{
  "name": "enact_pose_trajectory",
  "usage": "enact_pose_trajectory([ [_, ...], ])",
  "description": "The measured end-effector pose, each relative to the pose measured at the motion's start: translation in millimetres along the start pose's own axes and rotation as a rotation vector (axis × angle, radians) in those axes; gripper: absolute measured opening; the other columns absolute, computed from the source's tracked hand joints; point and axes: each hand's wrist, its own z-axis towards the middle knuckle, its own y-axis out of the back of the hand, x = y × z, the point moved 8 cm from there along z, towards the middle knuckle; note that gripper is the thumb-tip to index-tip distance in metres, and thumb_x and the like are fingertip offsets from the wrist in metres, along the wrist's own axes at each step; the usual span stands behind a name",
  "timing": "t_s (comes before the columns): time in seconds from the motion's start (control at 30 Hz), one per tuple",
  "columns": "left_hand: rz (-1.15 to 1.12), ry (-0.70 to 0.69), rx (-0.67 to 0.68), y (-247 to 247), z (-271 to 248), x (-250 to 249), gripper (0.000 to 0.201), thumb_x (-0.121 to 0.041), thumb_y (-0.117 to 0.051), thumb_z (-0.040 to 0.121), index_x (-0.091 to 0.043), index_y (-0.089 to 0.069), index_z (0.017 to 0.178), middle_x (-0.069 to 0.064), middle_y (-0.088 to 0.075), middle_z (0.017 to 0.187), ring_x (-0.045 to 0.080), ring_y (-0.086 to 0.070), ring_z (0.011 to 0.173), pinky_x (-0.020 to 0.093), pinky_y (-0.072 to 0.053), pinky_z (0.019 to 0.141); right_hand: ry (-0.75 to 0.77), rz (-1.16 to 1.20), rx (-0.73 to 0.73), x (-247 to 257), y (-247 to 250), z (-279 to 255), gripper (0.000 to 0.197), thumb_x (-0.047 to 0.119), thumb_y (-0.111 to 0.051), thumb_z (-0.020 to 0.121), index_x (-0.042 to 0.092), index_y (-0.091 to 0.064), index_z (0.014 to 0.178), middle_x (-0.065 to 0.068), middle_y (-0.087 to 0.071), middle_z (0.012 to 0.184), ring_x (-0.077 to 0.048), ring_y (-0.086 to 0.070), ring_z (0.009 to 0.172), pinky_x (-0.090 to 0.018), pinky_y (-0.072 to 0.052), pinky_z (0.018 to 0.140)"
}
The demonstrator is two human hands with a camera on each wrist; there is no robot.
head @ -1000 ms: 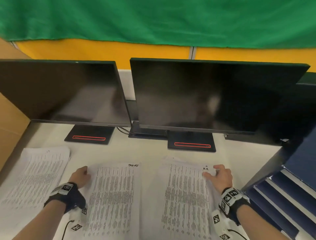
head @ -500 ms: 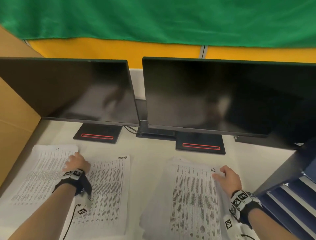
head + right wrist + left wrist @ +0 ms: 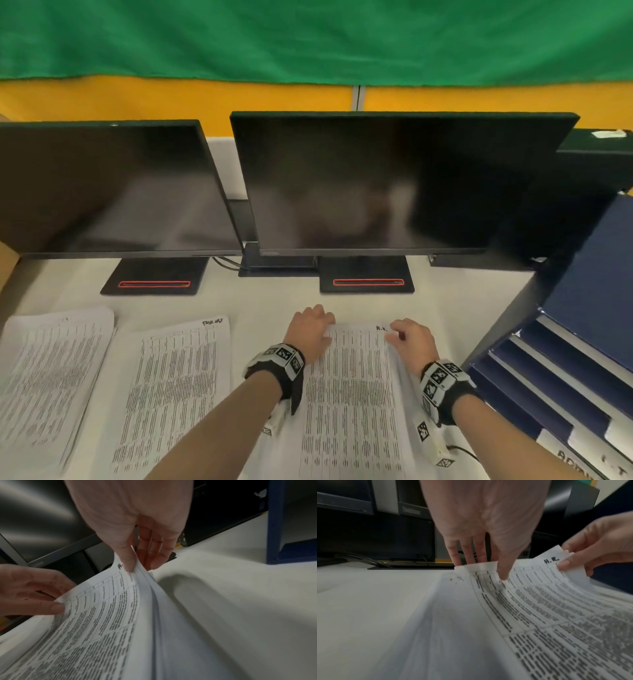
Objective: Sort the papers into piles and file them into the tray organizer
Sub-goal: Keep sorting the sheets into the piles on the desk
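Observation:
Three piles of printed papers lie on the white desk: a left pile, a middle pile and a right pile marked "H.R.". My left hand holds the H.R. pile at its far left corner, thumb on top and fingers behind the curled edge. My right hand pinches the far right corner, lifting several sheets of the pile off the desk. The blue tray organizer stands at the right, its tiers stepped toward me.
Two dark monitors on black stands fill the back of the desk. A cable runs between the stands. White labels mark the organizer's front edges. A brown panel borders the left side.
My left hand has moved right, from the edge of the middle pile over to the H.R. pile's far left corner. My right hand stays at the far right corner, with that edge now raised.

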Motion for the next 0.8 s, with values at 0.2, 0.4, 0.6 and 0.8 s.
enact_pose_trajectory([
  [0.2, 0.058, -0.106, -0.111, 4.0, -16.9, -7.5, 0.021, -0.019, -0.048, 0.089, -0.016, -0.056, 0.108, 0.004, -0.057, 0.102, 0.024, -0.056, 0.091, 0.037, -0.045, 0.08, -0.03, 0.19, 0.018, -9.6, -1.5, -7.3, 0.036, -0.002, -0.056, 0.082, 0.031, -0.054, 0.097, -0.001, -0.054, 0.071, -0.02, -0.055, 0.073, -0.021, -0.04, 0.064],
  [0.4, 0.226, -0.164, -0.171, 6.4, -28.1, -9.9, 0.026, -0.02, -0.081, 0.061, -0.023, -0.057, 0.07, -0.006, -0.055, 0.068, 0.015, -0.053, 0.06, 0.027, -0.046, 0.058, -0.057, 0.295, -0.012, -10.1, -5.2, -19.3, 0.033, -0.007, -0.05, 0.081, 0.02, -0.051, 0.101, -0.001, -0.053, 0.085, -0.025, -0.058, 0.082, -0.032, -0.049, 0.077],
  [0.6, 0.277, -0.202, -0.185, 9.3, -38.1, -11.5, 0.032, -0.011, -0.081, 0.052, -0.028, -0.06, 0.069, -0.011, -0.059, 0.061, 0.012, -0.057, 0.057, 0.028, -0.042, 0.077, -0.036, 0.331, -0.082, -9.9, -5.5, -21.9, 0.023, 0.002, -0.052, 0.087, 0.024, -0.057, 0.094, -0.001, -0.05, 0.099, -0.015, -0.056, 0.089, -0.026, -0.046, 0.08],
  [0.8, 0.238, -0.247, -0.18, -1.3, -52.5, -19.8, 0.039, -0.005, -0.08, 0.05, -0.028, -0.059, 0.074, -0.013, -0.06, 0.069, 0.01, -0.058, 0.065, 0.026, -0.045, 0.078, 0.007, 0.32, -0.056, -7.9, -12.5, -22.1, 0.023, 0.004, -0.058, 0.085, 0.027, -0.063, 0.083, -0.002, -0.051, 0.094, -0.015, -0.055, 0.087, -0.019, -0.044, 0.08],
])
